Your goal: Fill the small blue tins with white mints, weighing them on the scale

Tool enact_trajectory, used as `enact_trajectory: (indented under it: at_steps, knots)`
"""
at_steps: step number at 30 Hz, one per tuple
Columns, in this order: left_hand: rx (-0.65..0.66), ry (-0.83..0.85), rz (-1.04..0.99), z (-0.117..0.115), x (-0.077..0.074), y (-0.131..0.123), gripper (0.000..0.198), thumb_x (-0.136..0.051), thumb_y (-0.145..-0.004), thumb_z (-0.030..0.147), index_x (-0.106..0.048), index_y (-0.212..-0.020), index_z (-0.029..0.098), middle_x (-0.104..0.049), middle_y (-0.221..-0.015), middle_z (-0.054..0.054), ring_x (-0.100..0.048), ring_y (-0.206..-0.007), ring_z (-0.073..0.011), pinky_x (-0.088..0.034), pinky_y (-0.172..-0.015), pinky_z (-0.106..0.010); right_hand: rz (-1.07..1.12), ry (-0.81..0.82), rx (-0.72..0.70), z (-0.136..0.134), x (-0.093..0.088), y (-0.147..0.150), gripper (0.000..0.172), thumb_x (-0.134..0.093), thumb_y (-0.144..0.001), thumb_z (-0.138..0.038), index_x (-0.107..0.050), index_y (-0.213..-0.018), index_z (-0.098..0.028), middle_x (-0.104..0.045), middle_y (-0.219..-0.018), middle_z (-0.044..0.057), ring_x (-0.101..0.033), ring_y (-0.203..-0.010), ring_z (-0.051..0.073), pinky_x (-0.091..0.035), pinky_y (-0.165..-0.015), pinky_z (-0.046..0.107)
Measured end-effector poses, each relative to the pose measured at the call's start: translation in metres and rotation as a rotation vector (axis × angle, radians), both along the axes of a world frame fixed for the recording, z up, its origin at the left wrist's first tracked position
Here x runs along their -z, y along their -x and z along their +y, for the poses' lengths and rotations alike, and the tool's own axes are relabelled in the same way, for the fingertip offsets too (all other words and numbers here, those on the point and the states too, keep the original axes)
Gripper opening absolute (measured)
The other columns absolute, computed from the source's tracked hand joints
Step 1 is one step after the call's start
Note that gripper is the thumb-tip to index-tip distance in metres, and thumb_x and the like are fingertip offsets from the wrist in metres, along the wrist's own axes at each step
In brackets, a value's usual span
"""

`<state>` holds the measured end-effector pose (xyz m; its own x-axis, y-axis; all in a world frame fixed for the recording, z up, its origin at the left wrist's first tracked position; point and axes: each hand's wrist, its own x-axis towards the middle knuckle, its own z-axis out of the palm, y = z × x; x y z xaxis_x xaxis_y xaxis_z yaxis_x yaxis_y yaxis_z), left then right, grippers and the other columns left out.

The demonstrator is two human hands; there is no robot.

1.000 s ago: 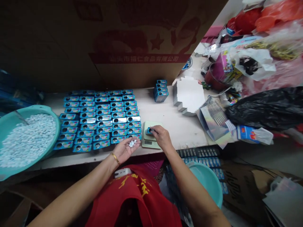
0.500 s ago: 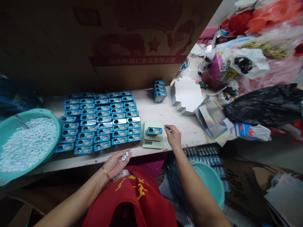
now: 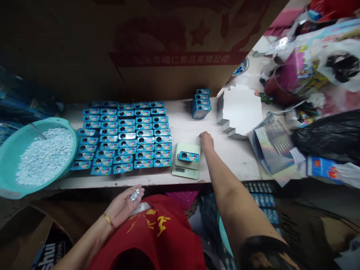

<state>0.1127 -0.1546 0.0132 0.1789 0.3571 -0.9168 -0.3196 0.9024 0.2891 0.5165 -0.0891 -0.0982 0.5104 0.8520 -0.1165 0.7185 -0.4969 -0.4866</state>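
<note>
Your right hand (image 3: 206, 140) has moved up past the digital scale (image 3: 194, 149) and sits just beyond its far corner, fingers curled closed. Your left hand (image 3: 123, 205), below and left of the scale, lies open, palm up, cupping white mints (image 3: 135, 194). A blue tin (image 3: 188, 156) lies on the scale.

- Pale green digital scale (image 3: 180, 171) on cream bench (image 3: 230, 161)
- Left of scale: bright blue tins (image 3: 126, 140), multicoloured labels; turquoise basin (image 3: 17, 168), pale blue tablets (image 3: 42, 157)
- Below scale: red cloth (image 3: 146, 232), yellow print
- Right of scale: iridescent bag (image 3: 271, 152), black bag (image 3: 323, 138)
</note>
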Motion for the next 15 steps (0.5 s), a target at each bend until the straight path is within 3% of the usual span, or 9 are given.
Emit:
enact_trajectory:
  at_steps: [4, 7, 9, 12, 15]
  knots:
    - [0.043, 0.019, -0.026, 0.001, 0.004, -0.011, 0.018, -0.049, -0.073, 0.005, -0.059, -0.088, 0.007, -0.063, -0.084, -0.013, -0.062, -0.074, -0.0161, -0.052, -0.064, -0.024, -0.030, 0.011, 0.104, -0.053, -0.011, 0.001, 0.024, -0.039, -0.068, -0.007, -0.059, -0.078, -0.013, -0.054, -0.084, 0.009, -0.051, -0.080, 0.019, -0.038, -0.073, 0.030]
    - [0.110, 0.002, -0.101, 0.005, 0.004, -0.023, 0.019, -0.048, -0.073, 0.004, -0.060, -0.088, 0.007, -0.063, -0.085, -0.014, -0.061, -0.077, -0.0175, -0.051, -0.068, -0.026, -0.045, -0.064, 0.172, -0.099, -0.043, 0.019, 0.024, -0.038, -0.072, -0.014, -0.056, -0.088, -0.013, -0.054, -0.086, 0.008, -0.051, -0.076, 0.017, -0.041, -0.072, 0.030]
    - [0.163, -0.001, -0.145, 0.008, 0.003, -0.030, 0.020, -0.048, -0.072, 0.004, -0.060, -0.087, 0.006, -0.063, -0.086, -0.015, -0.061, -0.078, -0.0184, -0.051, -0.071, -0.028, 0.004, -0.244, 0.140, -0.118, -0.072, 0.043, 0.024, -0.038, -0.076, -0.019, -0.053, -0.094, -0.015, -0.055, -0.088, 0.007, -0.052, -0.077, 0.016, -0.042, -0.071, 0.030]
    - [0.224, -0.002, -0.168, 0.011, 0.003, -0.037, 0.019, -0.049, -0.072, 0.005, -0.060, -0.087, 0.006, -0.064, -0.086, -0.015, -0.061, -0.078, -0.0185, -0.050, -0.072, -0.029, 0.096, -0.458, -0.034, -0.118, -0.106, 0.085, 0.020, -0.042, -0.078, -0.020, -0.054, -0.094, -0.019, -0.056, -0.090, 0.005, -0.052, -0.084, 0.016, -0.042, -0.076, 0.030]
    - [0.256, -0.011, -0.176, 0.011, 0.001, -0.039, 0.019, -0.050, -0.071, 0.005, -0.060, -0.088, 0.006, -0.064, -0.086, -0.015, -0.061, -0.077, -0.0181, -0.050, -0.072, -0.028, 0.104, -0.483, -0.190, -0.099, -0.119, 0.110, 0.018, -0.043, -0.079, -0.019, -0.056, -0.092, -0.021, -0.058, -0.089, 0.004, -0.052, -0.087, 0.016, -0.040, -0.080, 0.031]
